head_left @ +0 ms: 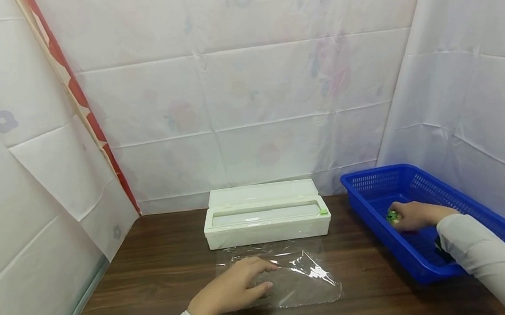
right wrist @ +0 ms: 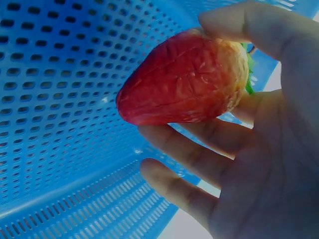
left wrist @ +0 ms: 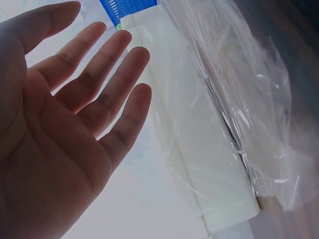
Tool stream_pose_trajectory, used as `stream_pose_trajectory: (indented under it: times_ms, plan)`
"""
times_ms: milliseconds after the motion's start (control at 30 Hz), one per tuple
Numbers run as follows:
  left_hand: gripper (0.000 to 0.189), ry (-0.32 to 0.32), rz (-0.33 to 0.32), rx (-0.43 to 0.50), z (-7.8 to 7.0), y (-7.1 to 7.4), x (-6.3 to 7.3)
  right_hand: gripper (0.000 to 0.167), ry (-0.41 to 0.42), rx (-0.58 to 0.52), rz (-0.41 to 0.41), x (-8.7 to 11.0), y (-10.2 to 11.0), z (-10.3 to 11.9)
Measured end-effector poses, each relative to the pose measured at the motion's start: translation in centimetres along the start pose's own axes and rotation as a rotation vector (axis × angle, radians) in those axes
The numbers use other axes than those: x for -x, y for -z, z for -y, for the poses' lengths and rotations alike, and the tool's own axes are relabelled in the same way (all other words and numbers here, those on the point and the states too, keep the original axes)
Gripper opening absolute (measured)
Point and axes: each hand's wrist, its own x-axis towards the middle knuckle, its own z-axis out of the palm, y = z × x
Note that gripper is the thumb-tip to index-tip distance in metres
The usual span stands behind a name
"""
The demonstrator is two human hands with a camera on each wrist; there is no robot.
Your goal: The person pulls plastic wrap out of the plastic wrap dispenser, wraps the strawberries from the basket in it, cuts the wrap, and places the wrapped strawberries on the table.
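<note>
In the right wrist view, my right hand (right wrist: 259,149) grips a red strawberry (right wrist: 184,79) between thumb and fingers, its green leaves partly hidden by the hand. The head view shows that right hand (head_left: 415,214) inside the blue basket (head_left: 381,236), with the strawberry's leafy end (head_left: 393,216) facing up. My left hand (head_left: 235,287) hovers over a sheet of clear plastic film (head_left: 310,284), fingers loosely extended and holding nothing. Behind the film stands a white cling film dispenser box (head_left: 264,233) with its lid (head_left: 262,192) raised. The film drapes from the box's front.
A green slider (head_left: 323,212) sits at the right end of the box. Dark brown wood covers the table (head_left: 155,283). White patterned sheets (head_left: 246,97) hang behind and at both sides.
</note>
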Motion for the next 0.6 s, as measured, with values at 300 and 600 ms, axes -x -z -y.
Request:
stream_pose_trajectory:
  times_ms: [300, 600]
  plan:
    - [0.029, 0.018, 0.001, 0.050, 0.2, 0.5, 0.2, 0.050, 0.071, 0.010, -0.089, 0.8, 1.1, 0.6]
    - [0.030, 0.050, 0.000, 0.093, 0.5, 0.7, 0.4, 0.048, 0.124, -0.004, -0.161, 1.4, 1.7, 1.0]
